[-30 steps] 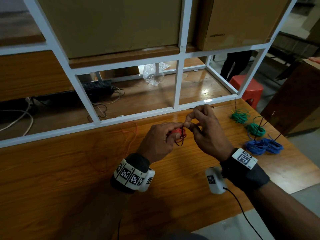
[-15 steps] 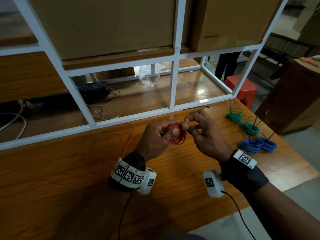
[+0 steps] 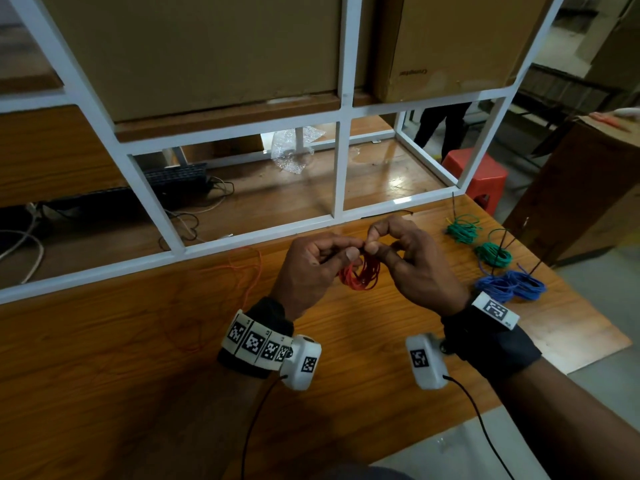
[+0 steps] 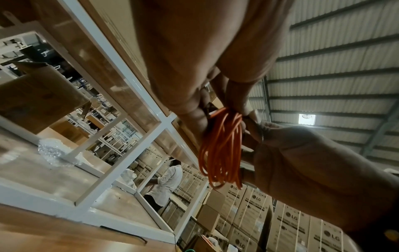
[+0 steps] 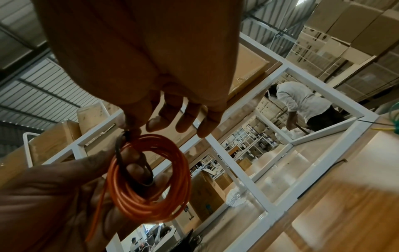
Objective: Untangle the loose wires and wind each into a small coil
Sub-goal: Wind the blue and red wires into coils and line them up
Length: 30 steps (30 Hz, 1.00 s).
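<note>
Held above the wooden counter, near its far edge: a small orange wire coil, pinched at its top between both hands. Left hand grasping the coil from the left with thumb and forefinger curled onto it. Right hand pinching the top of the same coil between thumb and forefinger, the other fingers spread loosely, touching nothing. A thin dark tie looped through the coil where the fingertips meet. Coil hanging clear of the counter, not resting on it.

Trailing leftward on the counter: a loose orange strand, slack, in open curves; hard to tell whether joined to the coil.

To the right, well apart from the hands: two green coils and two blue coils, lying on the counter, the blue pair touching each other, each with a thin dark stem sticking up.

Behind, just past the hands: a white metal frame, with a lower wooden shelf seen through it carrying crumpled clear plastic, a black power strip and slack cables. Large cardboard boxes on the upper level. A red stool on the floor beyond the counter's right corner.
</note>
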### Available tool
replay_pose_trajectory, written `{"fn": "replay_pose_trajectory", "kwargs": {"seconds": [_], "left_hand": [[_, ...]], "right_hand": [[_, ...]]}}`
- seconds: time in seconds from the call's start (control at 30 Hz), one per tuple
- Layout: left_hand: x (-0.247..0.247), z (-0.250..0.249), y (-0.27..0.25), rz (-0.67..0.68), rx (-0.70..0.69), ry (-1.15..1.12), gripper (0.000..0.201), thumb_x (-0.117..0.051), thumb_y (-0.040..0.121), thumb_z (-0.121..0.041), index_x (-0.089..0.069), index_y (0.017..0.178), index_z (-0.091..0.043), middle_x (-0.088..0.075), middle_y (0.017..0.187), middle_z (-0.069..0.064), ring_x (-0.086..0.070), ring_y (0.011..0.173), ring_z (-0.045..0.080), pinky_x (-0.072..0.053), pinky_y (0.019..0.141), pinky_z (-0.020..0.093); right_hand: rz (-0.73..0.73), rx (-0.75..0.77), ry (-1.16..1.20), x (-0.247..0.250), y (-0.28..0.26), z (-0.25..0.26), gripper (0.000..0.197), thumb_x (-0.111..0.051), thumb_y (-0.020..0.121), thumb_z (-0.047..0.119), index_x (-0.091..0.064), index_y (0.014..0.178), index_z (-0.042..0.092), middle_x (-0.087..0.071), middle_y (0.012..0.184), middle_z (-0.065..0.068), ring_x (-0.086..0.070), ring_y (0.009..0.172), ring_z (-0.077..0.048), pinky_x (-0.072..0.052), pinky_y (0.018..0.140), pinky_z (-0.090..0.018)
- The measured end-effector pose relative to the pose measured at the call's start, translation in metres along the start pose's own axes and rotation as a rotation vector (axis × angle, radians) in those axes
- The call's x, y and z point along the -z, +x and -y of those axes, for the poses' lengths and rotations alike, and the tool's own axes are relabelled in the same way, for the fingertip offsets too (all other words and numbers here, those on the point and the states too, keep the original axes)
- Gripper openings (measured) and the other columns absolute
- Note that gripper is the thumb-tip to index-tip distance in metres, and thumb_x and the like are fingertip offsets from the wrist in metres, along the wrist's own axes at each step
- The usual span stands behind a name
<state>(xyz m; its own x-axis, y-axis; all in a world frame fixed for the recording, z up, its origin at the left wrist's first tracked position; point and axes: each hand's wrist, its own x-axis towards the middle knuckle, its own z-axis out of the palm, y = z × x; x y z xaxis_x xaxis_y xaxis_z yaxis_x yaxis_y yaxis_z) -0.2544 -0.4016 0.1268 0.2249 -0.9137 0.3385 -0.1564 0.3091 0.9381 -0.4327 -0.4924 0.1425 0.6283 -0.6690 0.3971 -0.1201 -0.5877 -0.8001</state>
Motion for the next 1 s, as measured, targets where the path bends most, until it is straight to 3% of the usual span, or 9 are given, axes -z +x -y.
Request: {"fn": "replay_pose_trajectory", "kwargs": {"seconds": [0.17, 0.37, 0.5, 0.6, 0.77, 0.93, 1.0], "left_hand": [[-0.0039, 0.0006, 0.0025, 0.007, -0.001, 0.005, 0.015, -0.068, 0.092, -0.002, -0.075, 0.104, -0.008, -0.075, 0.090, 0.009, -0.074, 0.080, 0.023, -0.060, 0.076, 0.037], [-0.0061, -0.0008, 0.0033, 0.008, 0.098, -0.086, 0.014, -0.067, 0.092, -0.002, -0.074, 0.103, -0.007, -0.076, 0.085, 0.008, -0.072, 0.077, 0.020, -0.058, 0.072, 0.038], [-0.0067, -0.0007, 0.0013, 0.040, 0.142, -0.167, 0.016, -0.067, 0.093, -0.005, -0.072, 0.107, 0.000, -0.073, 0.089, 0.022, -0.069, 0.075, 0.027, -0.059, 0.071, 0.046], [-0.0074, -0.0004, 0.0013, 0.045, 0.154, -0.171, 0.014, -0.068, 0.092, -0.007, -0.075, 0.104, -0.007, -0.073, 0.087, 0.021, -0.069, 0.075, 0.028, -0.058, 0.071, 0.048], [-0.0064, -0.0006, 0.0045, 0.044, 0.161, -0.137, 0.016, -0.068, 0.091, -0.003, -0.073, 0.105, 0.004, -0.073, 0.082, 0.020, -0.070, 0.073, 0.029, -0.060, 0.071, 0.044], [-0.0059, -0.0037, 0.0062, 0.083, 0.189, -0.188, 0.015, -0.066, 0.091, 0.002, -0.071, 0.102, 0.010, -0.068, 0.076, 0.021, -0.067, 0.068, 0.029, -0.059, 0.064, 0.034], [-0.0062, -0.0003, 0.0064, 0.086, 0.206, -0.209, 0.016, -0.066, 0.091, 0.002, -0.071, 0.103, 0.010, -0.068, 0.076, 0.021, -0.067, 0.069, 0.029, -0.060, 0.064, 0.035]], "right_hand": [[0.013, 0.040, -0.096, 0.0007, -0.0019, -0.0035, 0.003, -0.062, 0.098, 0.031, -0.062, 0.097, 0.029, -0.057, 0.103, 0.013, -0.057, 0.105, -0.023, -0.052, 0.083, -0.053], [0.003, 0.039, -0.074, 0.0023, -0.0025, -0.0039, 0.002, -0.062, 0.098, 0.035, -0.061, 0.096, 0.036, -0.051, 0.104, 0.013, -0.055, 0.106, -0.027, -0.052, 0.086, -0.056], [-0.011, 0.065, -0.149, 0.0050, -0.0030, -0.0047, 0.003, -0.065, 0.096, 0.033, -0.064, 0.098, 0.033, -0.052, 0.107, 0.004, -0.049, 0.110, -0.022, -0.048, 0.090, -0.044], [-0.002, 0.060, -0.146, 0.0060, -0.0034, -0.0064, 0.006, -0.067, 0.094, 0.033, -0.067, 0.099, 0.030, -0.051, 0.110, 0.003, -0.048, 0.112, -0.020, -0.044, 0.090, -0.035], [0.019, 0.074, -0.166, 0.0081, -0.0026, -0.0091, 0.007, -0.065, 0.094, 0.038, -0.063, 0.100, 0.037, -0.040, 0.114, 0.004, -0.046, 0.114, -0.024, -0.049, 0.096, -0.046], [-0.018, 0.106, -0.247, 0.0074, -0.0047, -0.0052, 0.007, -0.064, 0.094, 0.032, -0.062, 0.100, 0.034, -0.036, 0.114, -0.002, -0.042, 0.113, -0.026, -0.043, 0.100, -0.043], [-0.041, 0.101, -0.271, 0.0071, -0.0061, -0.0064, 0.007, -0.064, 0.094, 0.033, -0.063, 0.101, 0.033, -0.036, 0.113, -0.001, -0.042, 0.111, -0.027, -0.043, 0.098, -0.045]]}}
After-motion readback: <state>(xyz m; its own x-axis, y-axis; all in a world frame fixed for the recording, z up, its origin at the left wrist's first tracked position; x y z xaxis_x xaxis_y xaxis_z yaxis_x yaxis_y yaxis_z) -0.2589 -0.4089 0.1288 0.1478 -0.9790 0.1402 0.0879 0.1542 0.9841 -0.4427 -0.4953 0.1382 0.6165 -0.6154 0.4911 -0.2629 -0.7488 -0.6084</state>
